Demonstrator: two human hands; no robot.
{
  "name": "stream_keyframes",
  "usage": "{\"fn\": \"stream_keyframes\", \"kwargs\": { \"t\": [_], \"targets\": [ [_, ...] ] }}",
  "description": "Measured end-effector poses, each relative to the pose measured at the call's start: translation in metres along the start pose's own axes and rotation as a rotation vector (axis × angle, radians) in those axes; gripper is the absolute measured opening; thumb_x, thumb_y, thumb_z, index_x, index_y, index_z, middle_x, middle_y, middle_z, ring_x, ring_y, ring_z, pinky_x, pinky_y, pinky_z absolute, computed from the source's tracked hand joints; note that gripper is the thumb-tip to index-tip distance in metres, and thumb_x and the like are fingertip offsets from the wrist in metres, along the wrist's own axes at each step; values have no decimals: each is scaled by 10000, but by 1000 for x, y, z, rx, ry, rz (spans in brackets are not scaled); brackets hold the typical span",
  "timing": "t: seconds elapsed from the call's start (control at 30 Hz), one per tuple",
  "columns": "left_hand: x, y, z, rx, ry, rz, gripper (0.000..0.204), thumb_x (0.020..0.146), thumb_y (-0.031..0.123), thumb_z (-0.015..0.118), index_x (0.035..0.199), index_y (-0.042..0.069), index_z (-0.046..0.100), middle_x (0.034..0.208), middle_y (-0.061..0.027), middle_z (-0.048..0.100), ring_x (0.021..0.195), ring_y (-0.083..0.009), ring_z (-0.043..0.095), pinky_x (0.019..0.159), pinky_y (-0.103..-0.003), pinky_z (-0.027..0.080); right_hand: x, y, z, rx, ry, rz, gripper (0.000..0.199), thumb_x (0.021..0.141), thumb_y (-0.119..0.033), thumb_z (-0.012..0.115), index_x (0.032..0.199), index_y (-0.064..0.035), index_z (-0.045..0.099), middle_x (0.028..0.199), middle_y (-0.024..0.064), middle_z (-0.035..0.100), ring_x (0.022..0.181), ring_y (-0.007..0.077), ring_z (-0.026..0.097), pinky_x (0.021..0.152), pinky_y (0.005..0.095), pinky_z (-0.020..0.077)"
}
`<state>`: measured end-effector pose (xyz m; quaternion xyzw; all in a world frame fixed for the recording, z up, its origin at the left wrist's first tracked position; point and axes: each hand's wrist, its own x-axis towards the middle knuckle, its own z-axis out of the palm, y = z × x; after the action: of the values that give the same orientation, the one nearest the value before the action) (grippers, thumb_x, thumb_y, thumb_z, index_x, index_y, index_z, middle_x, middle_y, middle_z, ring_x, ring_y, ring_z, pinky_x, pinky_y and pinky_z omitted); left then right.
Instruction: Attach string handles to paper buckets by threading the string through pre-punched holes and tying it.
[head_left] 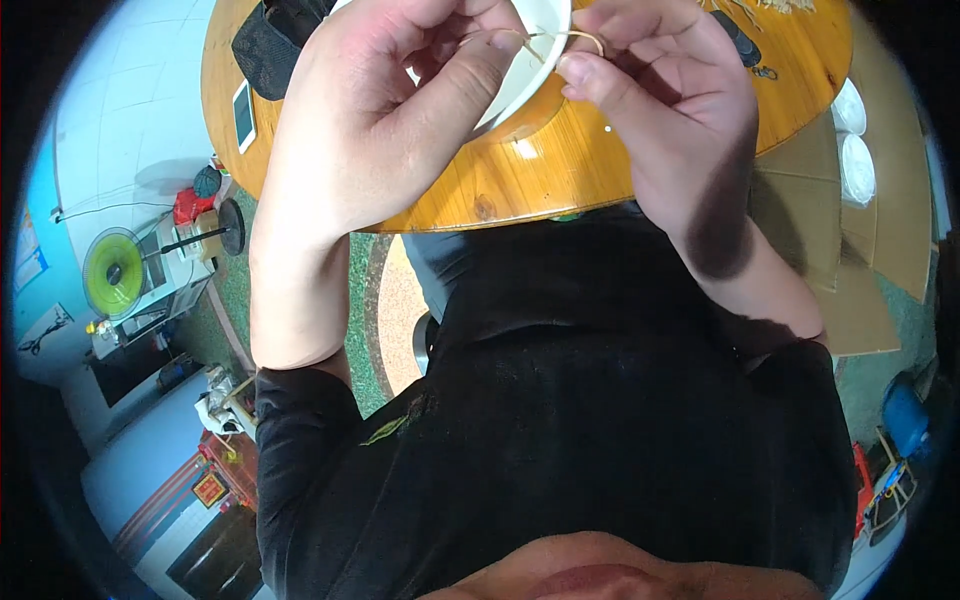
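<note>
Between my two hands runs a thin, bent tan strand (592,37), too small for me to tell its kind. My left hand (395,115) pinches one part of it between thumb and fingers, and the other fingers curl out of sight. On the other side my right hand (680,95) has thumb and fingertips closed on the strand's curved end. Both hands are raised near a white bowl (545,75), whose rim shows between them. The left hand covers much of that bowl. Under it lies the round wooden table (560,185).
On the table's left are a black mesh item (268,55) and a white phone (244,117). A dark, elongated object (737,40) and pale strands (790,4) lie at the far right. Cardboard (800,215) is spread beyond the right edge; a green fan (113,272) stands left.
</note>
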<state>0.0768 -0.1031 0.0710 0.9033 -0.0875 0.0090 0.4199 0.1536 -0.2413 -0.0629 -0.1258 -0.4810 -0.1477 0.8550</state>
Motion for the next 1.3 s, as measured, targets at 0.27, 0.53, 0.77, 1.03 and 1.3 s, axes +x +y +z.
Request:
{"fn": "stream_keyframes", "kwargs": {
  "t": [0.27, 0.53, 0.77, 1.03, 1.3],
  "targets": [
    [-3, -1, -1, 91, 41, 82, 12, 966, 4, 648, 964, 7, 636, 850, -11, 614, 737, -62, 552, 642, -219, 444, 57, -62, 50, -772, 159, 1053, 204, 871, 80, 746, 1004, 18, 603, 926, 84, 714, 837, 71, 675, 740, 203, 536],
    [-3, -14, 8, -264, 129, 130, 225, 902, -15, 716, 1111, 12, 634, 906, 3, 593, 767, -56, 523, 664, -203, 438, 64, -62, 48, -741, 109, 1052, 168, 883, 66, 744, 986, 16, 621, 905, 71, 716, 819, 81, 683, 732, 213, 548],
    [7, 21, -1, 184, -42, -320, 250, 815, 15, 814, 1017, 48, 668, 791, -5, 573, 672, -87, 519, 589, -235, 427, 58, -62, 40, -611, 239, 1132, 142, 928, 39, 717, 1011, 22, 604, 911, 87, 716, 817, 105, 690, 742, 222, 556],
    [-5, 26, 14, 392, 198, 101, 126, 831, 29, 817, 849, 13, 693, 733, -80, 590, 588, -148, 560, 541, -270, 419, 57, -62, 33, -383, 419, 1231, 124, 959, 26, 691, 1049, 15, 605, 928, 105, 717, 815, 119, 680, 748, 238, 563],
    [0, 25, 18, 71, 207, -242, 79, 909, 25, 777, 884, -13, 713, 751, -24, 639, 636, -76, 561, 553, -247, 433, 53, -65, 46, -600, 295, 1115, 196, 901, 67, 729, 1044, 13, 605, 934, 95, 709, 846, 107, 687, 759, 235, 562]
  ]
}}
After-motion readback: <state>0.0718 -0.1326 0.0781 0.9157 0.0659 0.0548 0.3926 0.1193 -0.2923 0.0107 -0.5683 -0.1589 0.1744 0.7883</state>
